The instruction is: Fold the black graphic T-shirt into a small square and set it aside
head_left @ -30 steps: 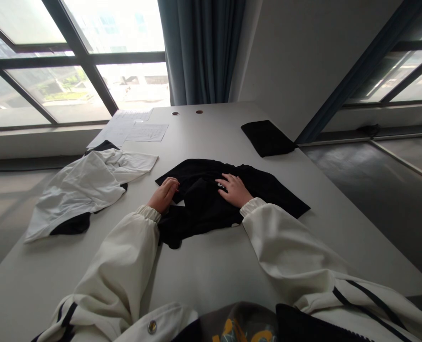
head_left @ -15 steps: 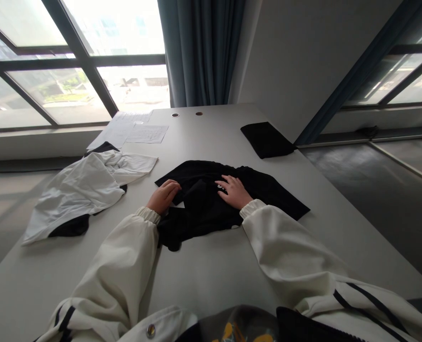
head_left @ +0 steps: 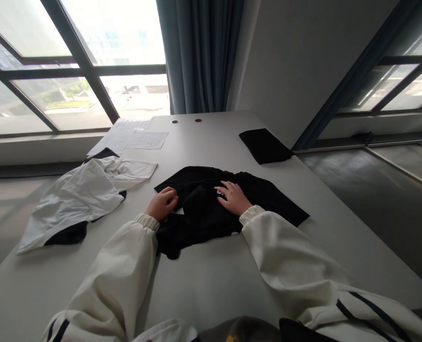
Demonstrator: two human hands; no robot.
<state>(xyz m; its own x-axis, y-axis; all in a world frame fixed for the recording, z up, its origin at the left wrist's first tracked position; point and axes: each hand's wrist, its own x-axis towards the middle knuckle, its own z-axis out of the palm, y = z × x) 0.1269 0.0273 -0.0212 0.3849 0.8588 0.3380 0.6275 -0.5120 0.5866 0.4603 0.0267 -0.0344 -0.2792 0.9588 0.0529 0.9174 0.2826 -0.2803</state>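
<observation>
A crumpled black T-shirt (head_left: 204, 223) with a small white print lies across the table in front of me. At its left side my left hand (head_left: 162, 203) has its fingers curled in on the cloth. The fingertips and the bit of fabric in them are partly hidden. My right hand (head_left: 234, 197) rests flat on the middle of the shirt, fingers spread beside the white print. The shirt's right part extends beyond that hand, and its lower left part is bunched up near my left wrist.
A white garment with black parts (head_left: 79, 194) lies loosely at the table's left edge. A folded black cloth (head_left: 266, 146) is at the far right edge. Paper sheets (head_left: 147, 140) lie at the far left. The white table (head_left: 211, 280) has two round holes near its far end.
The fingers of my left hand have curled in more tightly at the shirt's left side. My right hand stays flat on the shirt. The whole view has shifted slightly.
</observation>
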